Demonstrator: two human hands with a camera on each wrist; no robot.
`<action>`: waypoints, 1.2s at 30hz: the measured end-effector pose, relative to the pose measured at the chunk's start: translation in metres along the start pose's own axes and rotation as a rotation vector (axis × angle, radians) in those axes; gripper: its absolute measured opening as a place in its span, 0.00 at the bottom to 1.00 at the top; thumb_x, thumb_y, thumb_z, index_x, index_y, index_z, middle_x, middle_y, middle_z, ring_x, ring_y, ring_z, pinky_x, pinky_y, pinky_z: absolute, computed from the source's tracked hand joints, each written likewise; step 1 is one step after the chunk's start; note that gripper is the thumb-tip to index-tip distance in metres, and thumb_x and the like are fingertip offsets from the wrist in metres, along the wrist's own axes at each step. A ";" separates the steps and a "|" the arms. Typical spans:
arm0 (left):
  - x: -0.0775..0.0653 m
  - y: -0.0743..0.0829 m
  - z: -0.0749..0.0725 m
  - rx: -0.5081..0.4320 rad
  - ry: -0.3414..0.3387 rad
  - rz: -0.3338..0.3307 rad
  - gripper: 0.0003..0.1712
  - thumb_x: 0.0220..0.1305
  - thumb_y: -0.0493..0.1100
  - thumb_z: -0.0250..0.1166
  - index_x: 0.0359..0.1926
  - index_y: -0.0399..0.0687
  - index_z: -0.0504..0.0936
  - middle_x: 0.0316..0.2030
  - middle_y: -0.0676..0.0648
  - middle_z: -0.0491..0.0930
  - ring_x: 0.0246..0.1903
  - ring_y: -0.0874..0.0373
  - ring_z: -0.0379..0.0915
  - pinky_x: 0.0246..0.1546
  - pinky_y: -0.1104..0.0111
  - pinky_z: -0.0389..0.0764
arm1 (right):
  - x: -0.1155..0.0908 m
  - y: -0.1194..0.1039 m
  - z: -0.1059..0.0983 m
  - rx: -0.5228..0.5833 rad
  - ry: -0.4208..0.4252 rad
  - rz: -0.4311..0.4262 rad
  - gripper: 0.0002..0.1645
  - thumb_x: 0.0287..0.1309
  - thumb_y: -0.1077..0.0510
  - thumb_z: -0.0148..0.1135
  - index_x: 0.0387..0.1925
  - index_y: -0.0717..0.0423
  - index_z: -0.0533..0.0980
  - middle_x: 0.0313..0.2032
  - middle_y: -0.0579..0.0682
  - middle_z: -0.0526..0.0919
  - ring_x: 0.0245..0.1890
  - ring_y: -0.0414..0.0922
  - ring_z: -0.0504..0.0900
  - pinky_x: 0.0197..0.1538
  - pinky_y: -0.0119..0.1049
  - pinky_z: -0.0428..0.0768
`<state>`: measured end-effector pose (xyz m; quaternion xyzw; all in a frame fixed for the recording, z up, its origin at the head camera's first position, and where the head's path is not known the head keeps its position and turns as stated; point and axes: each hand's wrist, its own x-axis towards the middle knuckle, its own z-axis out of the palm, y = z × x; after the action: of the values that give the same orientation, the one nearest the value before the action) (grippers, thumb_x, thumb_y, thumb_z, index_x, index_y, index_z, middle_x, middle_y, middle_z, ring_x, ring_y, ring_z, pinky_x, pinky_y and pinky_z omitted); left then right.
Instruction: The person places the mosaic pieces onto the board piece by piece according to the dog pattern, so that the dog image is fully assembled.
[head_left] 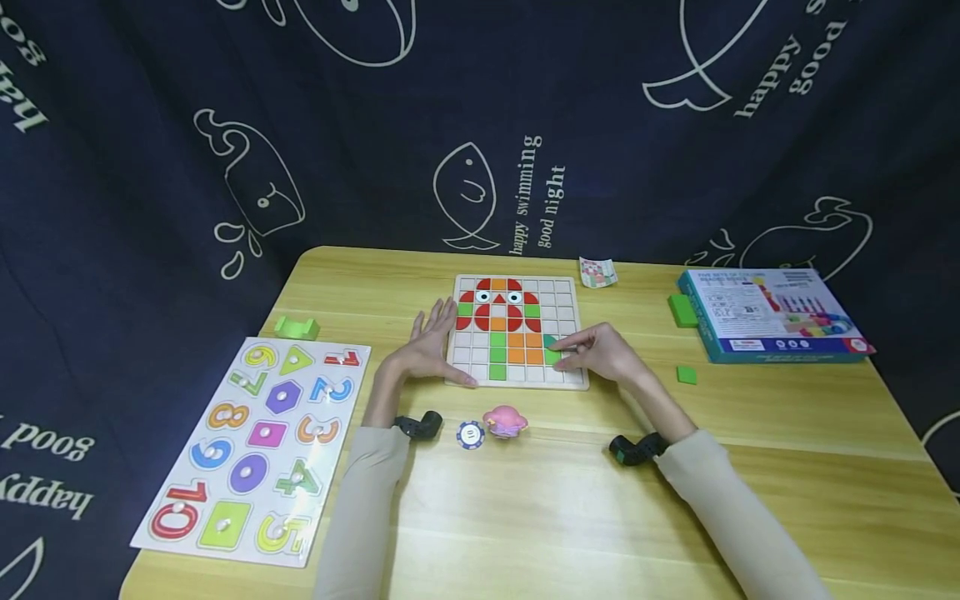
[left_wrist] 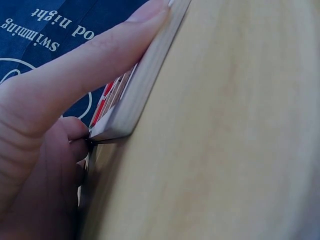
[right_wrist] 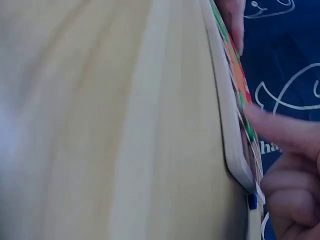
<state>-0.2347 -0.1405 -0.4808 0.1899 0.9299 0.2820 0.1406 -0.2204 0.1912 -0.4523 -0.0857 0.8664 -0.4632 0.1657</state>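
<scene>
A white gridded mosaic board (head_left: 558, 380) lies near the table's far side, with red, orange and green tiles and two eye tiles forming a bird-like figure. My left hand (head_left: 426, 352) steadies its left side, fingers spread and thumb along the near-left corner. In the left wrist view the thumb (left_wrist: 95, 65) lies over the board's wooden edge (left_wrist: 145, 90). My right hand (head_left: 600, 352) pinches a green tile (head_left: 552, 357) at the figure's right side between thumb and index finger. A darker green piece (head_left: 550, 342) shows at the index fingertip. The right wrist view shows a fingertip touching the green tiles (right_wrist: 250, 131).
A number-and-shape puzzle board (head_left: 255, 450) lies at left, with a green block (head_left: 297, 328) behind it. A poker chip (head_left: 471, 434) and pink toy (head_left: 506, 421) sit in front. At right are a boxed toy (head_left: 780, 317), green pieces (head_left: 686, 375) and a small picture card (head_left: 597, 273).
</scene>
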 end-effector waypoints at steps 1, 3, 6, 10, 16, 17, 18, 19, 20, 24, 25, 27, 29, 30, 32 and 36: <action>0.000 0.001 0.000 -0.002 0.000 0.000 0.84 0.31 0.71 0.77 0.76 0.46 0.32 0.77 0.47 0.24 0.76 0.53 0.14 0.74 0.51 0.19 | -0.002 0.001 -0.003 -0.005 0.002 0.004 0.20 0.46 0.55 0.76 0.44 0.52 0.85 0.13 0.41 0.58 0.16 0.38 0.56 0.20 0.29 0.53; -0.001 0.001 -0.001 0.001 -0.002 0.003 0.84 0.32 0.71 0.77 0.76 0.46 0.31 0.77 0.47 0.24 0.76 0.53 0.14 0.74 0.51 0.20 | -0.008 0.004 -0.012 -0.018 0.023 0.011 0.21 0.47 0.52 0.75 0.46 0.50 0.85 0.13 0.41 0.58 0.16 0.39 0.56 0.20 0.30 0.54; -0.003 0.001 -0.001 0.012 -0.004 0.000 0.84 0.32 0.71 0.77 0.76 0.46 0.31 0.77 0.47 0.23 0.76 0.52 0.14 0.74 0.51 0.20 | -0.024 0.015 -0.032 -0.060 0.087 0.021 0.23 0.49 0.48 0.73 0.48 0.49 0.84 0.13 0.41 0.60 0.16 0.38 0.58 0.19 0.31 0.57; -0.004 0.001 -0.001 0.016 -0.003 -0.005 0.84 0.31 0.72 0.77 0.76 0.45 0.31 0.77 0.47 0.23 0.76 0.52 0.14 0.74 0.50 0.20 | -0.053 0.035 -0.060 -0.090 0.184 0.029 0.26 0.51 0.48 0.72 0.52 0.52 0.81 0.14 0.40 0.60 0.15 0.37 0.57 0.17 0.32 0.58; -0.003 0.000 -0.001 0.020 0.005 0.002 0.85 0.30 0.73 0.76 0.76 0.46 0.31 0.77 0.47 0.24 0.76 0.52 0.14 0.75 0.50 0.21 | -0.098 0.064 -0.091 -0.118 0.255 0.102 0.31 0.52 0.48 0.71 0.56 0.57 0.77 0.13 0.39 0.56 0.14 0.36 0.54 0.16 0.35 0.57; -0.002 0.000 -0.001 0.020 0.004 0.003 0.85 0.30 0.73 0.76 0.76 0.46 0.31 0.77 0.46 0.24 0.76 0.52 0.14 0.75 0.49 0.21 | -0.104 0.069 -0.094 -0.140 0.254 0.115 0.32 0.53 0.48 0.71 0.57 0.58 0.76 0.14 0.39 0.56 0.15 0.35 0.54 0.17 0.35 0.57; -0.002 0.000 -0.001 0.018 0.004 0.005 0.86 0.29 0.73 0.76 0.76 0.46 0.31 0.77 0.46 0.24 0.76 0.52 0.15 0.75 0.49 0.22 | -0.108 0.073 -0.097 -0.156 0.260 0.127 0.33 0.52 0.48 0.71 0.58 0.59 0.76 0.14 0.39 0.57 0.15 0.35 0.55 0.17 0.36 0.57; -0.002 0.001 -0.001 0.017 0.002 0.006 0.85 0.29 0.73 0.76 0.76 0.46 0.31 0.77 0.47 0.24 0.76 0.52 0.14 0.75 0.49 0.21 | -0.112 0.077 -0.099 -0.172 0.265 0.143 0.35 0.52 0.48 0.71 0.59 0.59 0.75 0.15 0.39 0.57 0.16 0.35 0.56 0.18 0.35 0.58; -0.002 0.001 -0.001 0.017 0.000 0.009 0.85 0.29 0.73 0.76 0.76 0.46 0.31 0.77 0.46 0.24 0.76 0.52 0.14 0.75 0.49 0.21 | -0.115 0.081 -0.100 -0.188 0.268 0.160 0.36 0.52 0.48 0.71 0.60 0.59 0.74 0.15 0.39 0.58 0.17 0.35 0.57 0.19 0.35 0.58; -0.002 0.002 -0.001 0.019 -0.005 0.008 0.85 0.30 0.73 0.76 0.76 0.46 0.31 0.77 0.46 0.24 0.76 0.51 0.15 0.75 0.49 0.22 | -0.118 0.090 -0.103 -0.229 0.287 0.200 0.38 0.51 0.46 0.72 0.61 0.59 0.73 0.16 0.40 0.59 0.18 0.35 0.58 0.23 0.34 0.58; -0.002 0.002 0.000 0.019 -0.006 0.006 0.85 0.30 0.73 0.76 0.76 0.47 0.31 0.77 0.46 0.24 0.76 0.51 0.15 0.75 0.50 0.22 | -0.118 0.091 -0.104 -0.230 0.289 0.212 0.38 0.51 0.46 0.72 0.61 0.58 0.74 0.16 0.40 0.59 0.18 0.35 0.58 0.23 0.34 0.58; -0.002 0.002 0.000 0.020 -0.006 0.006 0.84 0.30 0.73 0.76 0.76 0.47 0.31 0.77 0.46 0.24 0.76 0.51 0.15 0.75 0.50 0.22 | -0.117 0.092 -0.104 -0.221 0.292 0.239 0.37 0.50 0.44 0.72 0.59 0.57 0.75 0.16 0.39 0.59 0.18 0.35 0.58 0.22 0.35 0.58; -0.002 0.003 0.000 0.017 -0.005 0.006 0.84 0.31 0.72 0.76 0.76 0.47 0.31 0.77 0.46 0.24 0.76 0.52 0.15 0.75 0.50 0.22 | -0.116 0.092 -0.105 -0.205 0.290 0.263 0.38 0.49 0.43 0.72 0.59 0.56 0.76 0.16 0.39 0.59 0.18 0.35 0.58 0.21 0.37 0.57; -0.002 0.003 -0.001 0.012 -0.005 0.005 0.84 0.31 0.72 0.76 0.76 0.47 0.31 0.77 0.46 0.24 0.76 0.52 0.15 0.75 0.50 0.21 | -0.115 0.091 -0.105 -0.195 0.287 0.275 0.38 0.48 0.42 0.73 0.59 0.56 0.76 0.16 0.39 0.59 0.18 0.35 0.58 0.21 0.37 0.57; -0.002 0.003 -0.001 0.011 -0.005 0.006 0.84 0.31 0.72 0.76 0.76 0.46 0.31 0.77 0.46 0.24 0.76 0.52 0.15 0.75 0.50 0.21 | -0.113 0.090 -0.105 -0.178 0.283 0.291 0.40 0.47 0.40 0.73 0.59 0.55 0.76 0.16 0.39 0.59 0.17 0.35 0.57 0.21 0.38 0.57; -0.003 0.004 -0.002 0.005 -0.004 -0.003 0.84 0.31 0.72 0.76 0.76 0.47 0.31 0.77 0.46 0.24 0.76 0.52 0.15 0.75 0.50 0.21 | -0.108 0.089 -0.103 -0.157 0.283 0.282 0.41 0.47 0.40 0.73 0.60 0.55 0.75 0.16 0.39 0.60 0.17 0.36 0.58 0.19 0.37 0.58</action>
<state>-0.2321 -0.1397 -0.4767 0.1894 0.9306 0.2790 0.1426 -0.1575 0.3533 -0.4505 0.0897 0.9178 -0.3739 0.0985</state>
